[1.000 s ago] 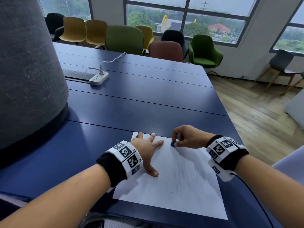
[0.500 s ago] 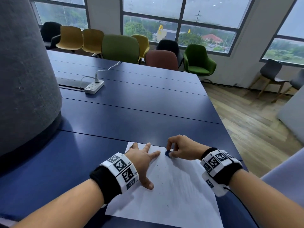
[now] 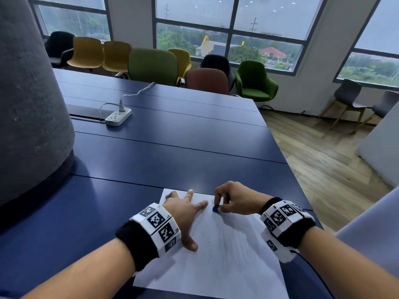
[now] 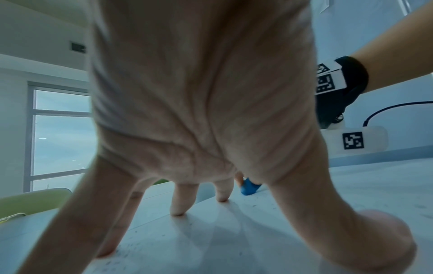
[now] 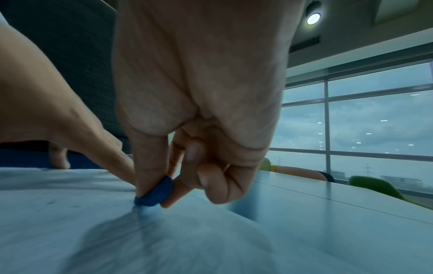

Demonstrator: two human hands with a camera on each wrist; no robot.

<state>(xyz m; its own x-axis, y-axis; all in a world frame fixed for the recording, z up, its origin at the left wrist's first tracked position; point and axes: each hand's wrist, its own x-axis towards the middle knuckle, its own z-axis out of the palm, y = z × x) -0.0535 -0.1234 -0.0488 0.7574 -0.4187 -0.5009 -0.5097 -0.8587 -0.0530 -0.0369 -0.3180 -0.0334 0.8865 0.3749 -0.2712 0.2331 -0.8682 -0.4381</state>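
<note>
A white sheet of paper [image 3: 226,255] with faint grey pencil smudges lies on the dark blue table [image 3: 164,152] near its front edge. My left hand [image 3: 185,210] presses flat on the sheet's upper left part, fingers spread and straight [image 4: 178,204]. My right hand [image 3: 231,199] pinches a small blue eraser [image 3: 216,209] between thumb and forefinger and holds its lower edge on the paper just right of my left forefinger. The right wrist view shows the eraser [image 5: 155,192] tilted, its tip touching the sheet [image 5: 117,231]. In the left wrist view the eraser [image 4: 249,188] peeks out behind my fingers.
A large grey felt-covered column [image 3: 28,104] rises at the left of the table. A white power strip [image 3: 118,116] with a cable lies further back. Coloured chairs [image 3: 153,65] line the far edge. Wooden floor [image 3: 323,160] lies beyond the table's right edge.
The head camera has tilted up, so hands and paper sit lower in view. My right hand has shifted the eraser slightly on the paper; my left hand stays pressed flat.
</note>
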